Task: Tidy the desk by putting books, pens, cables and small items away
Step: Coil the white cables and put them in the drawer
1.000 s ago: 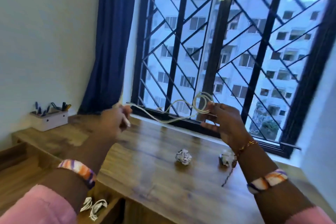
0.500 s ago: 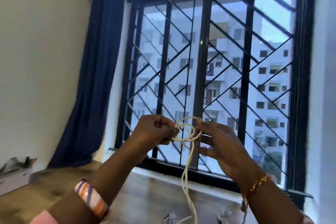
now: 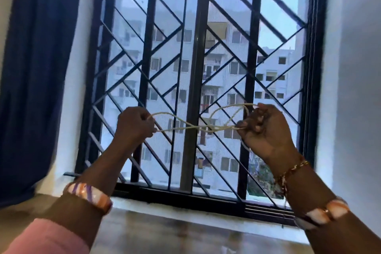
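Head view: left hand [image 3: 135, 122] and right hand [image 3: 262, 128], each grip clamped on the looped cable [image 3: 191, 127].

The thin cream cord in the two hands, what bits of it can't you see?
Head view, the only one:
- The thin cream cord has its ends hidden: one inside the curled left hand, the other behind the right hand.
- Its crossing strands are too thin to tell whether they form a knot.
- The wooden desk is mostly cut off by the bottom edge.

Cable [image 3: 198, 128] ends hidden inside both hands; desk [image 3: 185, 233] cut off by bottom edge, blurred
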The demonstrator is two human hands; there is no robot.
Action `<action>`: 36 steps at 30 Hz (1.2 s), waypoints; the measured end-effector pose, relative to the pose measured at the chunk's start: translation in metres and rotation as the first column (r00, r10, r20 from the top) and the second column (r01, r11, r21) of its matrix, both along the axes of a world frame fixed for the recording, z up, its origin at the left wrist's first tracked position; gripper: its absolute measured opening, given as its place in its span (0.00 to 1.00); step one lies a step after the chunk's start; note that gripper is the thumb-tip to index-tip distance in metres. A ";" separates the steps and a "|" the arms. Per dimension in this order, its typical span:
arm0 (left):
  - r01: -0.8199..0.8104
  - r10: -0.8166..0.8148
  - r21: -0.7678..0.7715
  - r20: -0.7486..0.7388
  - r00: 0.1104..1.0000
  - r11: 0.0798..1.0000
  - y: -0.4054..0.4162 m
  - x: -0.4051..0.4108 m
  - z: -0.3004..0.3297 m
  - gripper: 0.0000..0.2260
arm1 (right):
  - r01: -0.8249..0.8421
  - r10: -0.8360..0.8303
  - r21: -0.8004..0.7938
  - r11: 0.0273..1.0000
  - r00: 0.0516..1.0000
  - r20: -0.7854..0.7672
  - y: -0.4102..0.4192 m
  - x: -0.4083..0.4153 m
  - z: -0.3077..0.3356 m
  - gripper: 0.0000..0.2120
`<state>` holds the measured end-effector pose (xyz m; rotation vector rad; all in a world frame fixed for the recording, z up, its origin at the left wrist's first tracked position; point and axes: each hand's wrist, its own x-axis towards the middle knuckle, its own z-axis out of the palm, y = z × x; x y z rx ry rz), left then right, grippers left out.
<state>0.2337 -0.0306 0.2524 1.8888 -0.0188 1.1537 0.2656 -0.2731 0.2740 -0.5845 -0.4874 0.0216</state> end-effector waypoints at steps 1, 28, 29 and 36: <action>0.010 -0.008 -0.098 0.022 1.000 0.995 0.004 0.008 -0.001 0.12 | 0.010 -0.010 0.009 1.000 1.000 0.005 0.003 0.005 0.000 0.21; 0.630 -0.334 -0.011 -0.855 0.397 0.777 -0.049 -0.037 -0.048 0.39 | -0.052 0.051 -0.091 0.995 0.999 -0.016 -0.031 0.030 -0.012 0.14; 0.710 -0.499 -0.132 -0.798 0.338 0.691 -0.051 -0.048 -0.043 0.41 | -0.039 0.039 -0.106 0.994 0.999 -0.003 -0.034 0.025 -0.013 0.14; 0.722 -0.776 -0.326 -0.433 0.460 0.610 -0.109 -0.086 -0.034 0.29 | -0.037 0.044 -0.173 0.984 0.998 0.041 -0.054 -0.015 -0.024 0.15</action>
